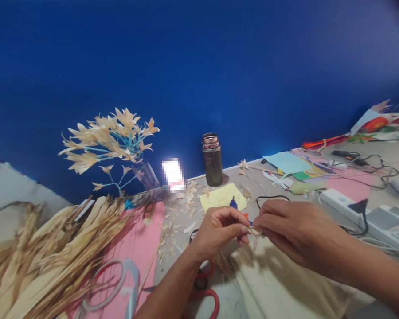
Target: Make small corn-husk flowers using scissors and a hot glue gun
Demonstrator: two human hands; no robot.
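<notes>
My left hand [221, 230] and my right hand [287, 228] meet in front of me, fingertips pinched and almost touching. Between them runs a thin tan strip [252, 227], with a small pale, see-through piece hanging below it; most of it is hidden by the fingers. Just behind my left fingers a dark blue pointed tip [233, 202] shows in front of a yellow paper [216, 197]. Scissors with red handles [214, 303] lie partly under my left forearm. A cream-coloured sheet [286, 274] spreads below my right hand.
Dried husks [53, 261] heap at the left beside pink paper [119, 248] and a tape roll [104, 283]. Pale husk flowers [106, 137] lean from a clear vase [146, 177]. A dark open bottle [214, 164] stands by the blue wall. A power strip [352, 215] and cables lie right.
</notes>
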